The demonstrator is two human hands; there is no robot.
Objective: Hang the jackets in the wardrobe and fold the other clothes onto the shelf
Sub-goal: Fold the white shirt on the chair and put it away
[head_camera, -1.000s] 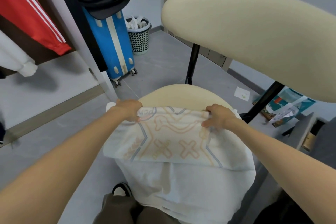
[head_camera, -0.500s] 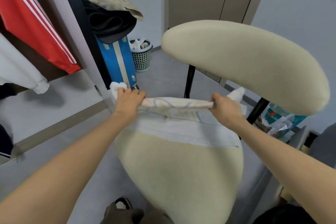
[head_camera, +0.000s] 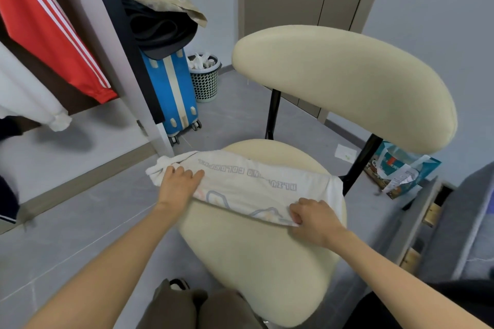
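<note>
White cotton with grey lettering and pale outlined shapes, the shirt (head_camera: 256,184) lies folded into a long band across the far half of the chair (head_camera: 254,262) seat. Its left end bunches over the seat's left edge, and its right end droops over the right edge beside the black back leg. The near half of the cream seat is bare.

The left hand (head_camera: 177,184) rests palm down on the shirt's left end at the seat's left edge, its fingers spread fairly flat on the cloth and holding nothing. The right hand (head_camera: 314,218) sits at the shirt's near right corner, toward the seat's right side, its fingers curled and pinching the folded edge.

Left of the chair stands the wardrobe (head_camera: 117,75), its white frame post just off the seat's far left corner. Inside hang a red jacket (head_camera: 45,35) with white stripes and a white sleeve (head_camera: 29,99). Beyond the chair, to its left, a blue suitcase (head_camera: 187,88) stands upright with clothes (head_camera: 160,29) heaped on top, and a mesh basket (head_camera: 205,85) stands just beside it. Right of the chair, behind the back leg, a teal bag (head_camera: 395,168) lies on the floor.
</note>
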